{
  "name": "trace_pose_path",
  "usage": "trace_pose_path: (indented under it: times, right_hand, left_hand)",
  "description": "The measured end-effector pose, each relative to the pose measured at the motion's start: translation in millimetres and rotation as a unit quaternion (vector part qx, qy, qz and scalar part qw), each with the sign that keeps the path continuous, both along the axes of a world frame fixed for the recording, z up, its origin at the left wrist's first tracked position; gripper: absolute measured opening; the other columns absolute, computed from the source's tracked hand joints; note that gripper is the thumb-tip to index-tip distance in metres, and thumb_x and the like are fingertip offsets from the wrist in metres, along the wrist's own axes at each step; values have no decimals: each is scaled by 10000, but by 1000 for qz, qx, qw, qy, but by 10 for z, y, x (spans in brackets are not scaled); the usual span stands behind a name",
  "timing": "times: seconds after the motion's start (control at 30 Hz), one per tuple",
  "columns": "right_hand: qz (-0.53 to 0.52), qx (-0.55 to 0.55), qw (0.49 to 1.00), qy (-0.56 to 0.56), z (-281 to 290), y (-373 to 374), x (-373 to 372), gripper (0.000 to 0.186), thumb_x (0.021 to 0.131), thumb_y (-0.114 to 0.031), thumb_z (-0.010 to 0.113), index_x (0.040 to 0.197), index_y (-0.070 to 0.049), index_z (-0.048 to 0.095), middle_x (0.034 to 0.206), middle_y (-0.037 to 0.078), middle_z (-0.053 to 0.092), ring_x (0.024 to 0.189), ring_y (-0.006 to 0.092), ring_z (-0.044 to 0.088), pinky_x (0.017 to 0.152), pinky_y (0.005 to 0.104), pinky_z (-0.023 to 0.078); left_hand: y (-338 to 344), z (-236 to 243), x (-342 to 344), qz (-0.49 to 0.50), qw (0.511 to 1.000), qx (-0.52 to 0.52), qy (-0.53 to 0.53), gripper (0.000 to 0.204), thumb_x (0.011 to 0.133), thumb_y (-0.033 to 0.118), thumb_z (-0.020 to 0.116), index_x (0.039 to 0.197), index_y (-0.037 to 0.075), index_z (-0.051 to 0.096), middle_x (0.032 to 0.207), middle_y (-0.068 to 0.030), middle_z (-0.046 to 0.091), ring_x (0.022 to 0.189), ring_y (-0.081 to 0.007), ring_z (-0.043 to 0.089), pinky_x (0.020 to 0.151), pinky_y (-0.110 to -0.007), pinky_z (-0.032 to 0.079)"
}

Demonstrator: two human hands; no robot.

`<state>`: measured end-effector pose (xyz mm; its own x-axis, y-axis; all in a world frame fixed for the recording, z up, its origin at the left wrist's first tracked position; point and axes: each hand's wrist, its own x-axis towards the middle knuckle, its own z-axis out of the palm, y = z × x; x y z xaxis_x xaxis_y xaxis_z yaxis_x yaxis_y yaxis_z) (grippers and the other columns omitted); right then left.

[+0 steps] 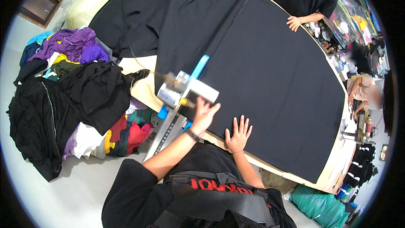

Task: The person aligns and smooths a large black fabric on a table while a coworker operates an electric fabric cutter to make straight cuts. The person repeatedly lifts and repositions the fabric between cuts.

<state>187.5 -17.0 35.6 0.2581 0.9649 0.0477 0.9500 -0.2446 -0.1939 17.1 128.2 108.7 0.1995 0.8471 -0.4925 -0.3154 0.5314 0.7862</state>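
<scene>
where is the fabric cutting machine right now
The fabric cutting machine is just left of centre in the head view, at the left hand, by the near edge of the black fabric.

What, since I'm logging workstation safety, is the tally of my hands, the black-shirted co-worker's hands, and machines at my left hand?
Your left hand and right hand: 2
Co-worker's hands: 2
White and metal machine: 1
Total: 5

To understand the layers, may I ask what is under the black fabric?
The black fabric appears to lie on a pale tabletop, which shows past its edges. Whether anything else lies between cannot be seen, because the fabric covers it.
</scene>
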Motion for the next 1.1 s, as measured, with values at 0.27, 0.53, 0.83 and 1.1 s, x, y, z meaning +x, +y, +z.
trace_pose_path:
  times: [0.27, 0.53, 0.83, 1.1]
  right_hand:
    - [13, -6, 999, 30, 13, 13, 75, 702, 946, -484, 654, 1552, -155, 524, 1724, 171, 302, 1607, 427, 203, 1272, 649, 104]
    - [0, -29, 999, 35, -51, 7, 62, 717, 933, -562, 627, 1548, -205, 541, 1708, 172, 322, 1592, 435, 221, 1249, 684, 117]
    - [-12, 4, 999, 34, 8, -10, 81, 711, 927, -578, 646, 1553, -254, 545, 1715, 105, 340, 1598, 369, 253, 1266, 644, 162]
    - [-48, 67, 993, 87, 176, 23, -31, 615, 878, -434, 740, 1432, -185, 648, 1654, 130, 418, 1556, 379, 323, 1257, 645, 196]
  left_hand:
    - [-487, 358, -989, 210, 958, -196, -12, 329, 1006, 208, 717, 1300, 112, 606, 1169, -14, 650, 1152, -161, 623, 1044, -367, 478]
    - [627, 287, -288, 53, 989, -131, -36, 345, 1023, 426, 717, 1200, 140, 641, 1056, 3, 680, 1056, -155, 666, 970, -356, 532]
    - [1857, 1328, 2021, -267, 880, 384, -83, 675, 1002, 303, 755, 1519, -42, 490, 1558, -180, 538, 1453, -263, 494, 1229, -393, 365]
    - [1406, 592, 201, -274, 735, 528, 325, 553, 967, 370, 744, 1351, -11, 626, 1271, -218, 665, 1215, -399, 640, 1033, -458, 520]
